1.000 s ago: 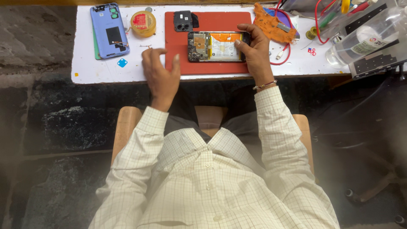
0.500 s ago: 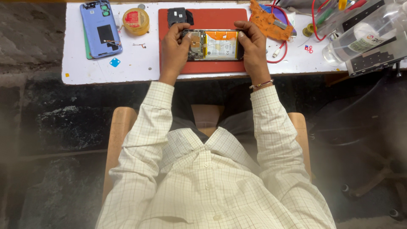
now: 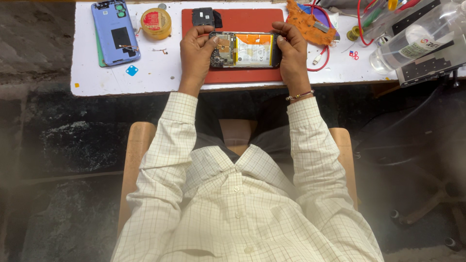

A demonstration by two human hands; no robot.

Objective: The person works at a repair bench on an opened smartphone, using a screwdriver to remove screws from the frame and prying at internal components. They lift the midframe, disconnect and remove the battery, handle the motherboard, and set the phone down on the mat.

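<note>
a white table [image 3: 155,82] runs across the top of the view, and a red work mat [image 3: 242,75] lies on it at 12 o'clock from the person's chest. on the mat rests an opened phone [image 3: 245,49], back cover off, its battery and circuit board showing. the left hand [image 3: 195,56] sits at 9 o'clock of the phone, fingers curled round its left end with the thumb pressing on the board. the right hand [image 3: 292,51] sits at 3 o'clock, clasping the right end the same way, so the phone lies gripped between the two hands. at 9 o'clock from the left hand, well apart, lies a blue back cover [image 3: 115,32], with a yellow tape roll [image 3: 156,23] between them. a small black part [image 3: 204,16] rests at 12 o'clock of the left hand. an orange cloth [image 3: 310,26] lies just beside the right hand, at 1 o'clock.
</note>
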